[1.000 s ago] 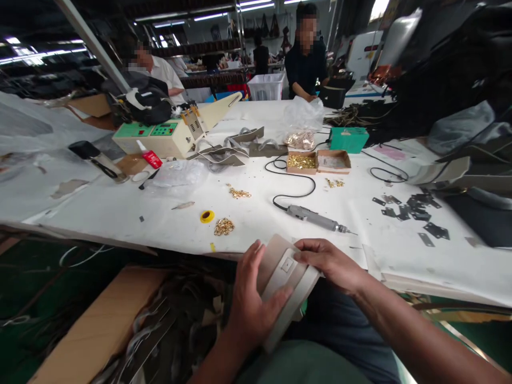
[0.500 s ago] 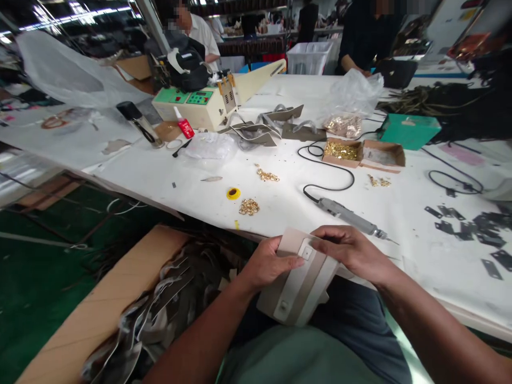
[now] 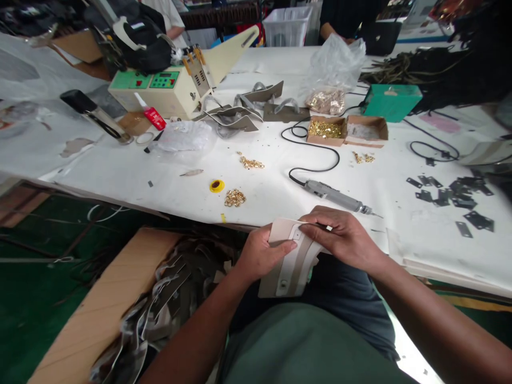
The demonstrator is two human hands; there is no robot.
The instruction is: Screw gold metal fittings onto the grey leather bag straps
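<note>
Both hands hold a beige leather strap piece (image 3: 288, 261) over my lap, just below the white table's (image 3: 280, 197) front edge. My left hand (image 3: 260, 253) grips its left side, thumb pressed near a small square fitting at the top. My right hand (image 3: 344, 237) is closed over the piece's upper right end, fingertips beside that fitting. A grey corded hand tool (image 3: 334, 196) lies on the table just beyond my right hand. Small heaps of gold metal fittings (image 3: 234, 198) lie to the left of it.
A cardboard box (image 3: 120, 309) of leather pieces stands on the floor at lower left. Dark metal plates (image 3: 452, 192) are scattered at right. Small boxes of gold hardware (image 3: 326, 130), a green box (image 3: 390, 101) and a cream machine (image 3: 168, 90) sit further back. Other people work at the far end.
The view tipped down and shifted. The strap piece rose slightly toward the table edge, and my left hand moved from flat over it to gripping its side with the thumb on top.
</note>
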